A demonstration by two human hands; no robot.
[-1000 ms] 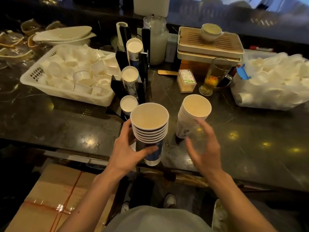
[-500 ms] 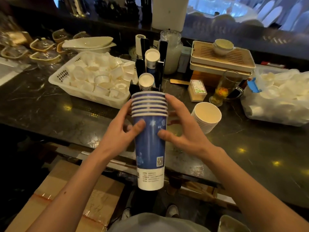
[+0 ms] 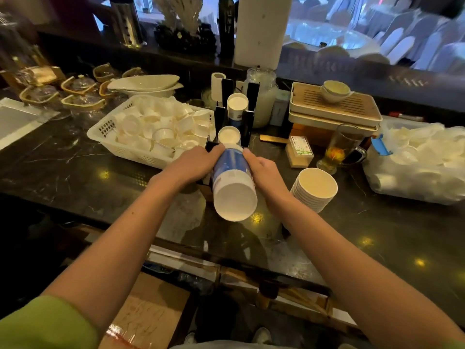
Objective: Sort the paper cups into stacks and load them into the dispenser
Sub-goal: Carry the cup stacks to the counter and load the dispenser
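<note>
Both hands, left hand (image 3: 195, 161) and right hand (image 3: 265, 170), clasp the blue cup stack (image 3: 232, 181) entering the dispenser (image 3: 247, 114); two slots beyond already hold cups; a white stack (image 3: 315, 190) right of the dispenser waits.

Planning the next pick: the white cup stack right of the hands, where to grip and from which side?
Grip the white stack around its ribbed side below the rims, coming from its right, hand-free side. It stands mouth-up, leaning slightly, so the stepped rims give purchase; the right hand sits close on its left.

Bare forearms, green short sleeve (image 3: 45, 323), grey garment at the waist (image 3: 226, 345), shoes below.
</note>
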